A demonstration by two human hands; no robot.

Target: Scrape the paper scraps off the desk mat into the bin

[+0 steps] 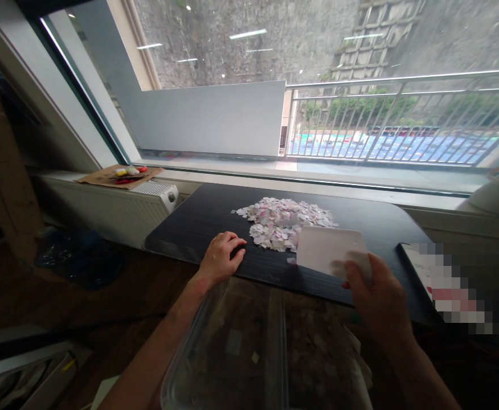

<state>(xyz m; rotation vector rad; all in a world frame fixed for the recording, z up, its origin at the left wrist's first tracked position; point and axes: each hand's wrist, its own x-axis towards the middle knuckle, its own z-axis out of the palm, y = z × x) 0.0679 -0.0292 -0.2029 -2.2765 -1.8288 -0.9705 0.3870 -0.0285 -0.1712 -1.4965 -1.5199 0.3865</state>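
A heap of small white and pink paper scraps (284, 221) lies in the middle of a black table (198, 219). My right hand (377, 299) grips a flat white scraper card (330, 250), whose far edge sits at the near right side of the heap. My left hand (221, 259) rests on the table left of the heap, fingers curled down with nothing in them. A clear plastic bin (241, 347) with a few scraps inside sits below the table's near edge, between my arms.
A white radiator (121, 205) stands left of the table, with cardboard and small coloured items (123, 173) on the sill above it. A window and railing lie beyond. A blurred sheet (450, 290) rests on the table's right end.
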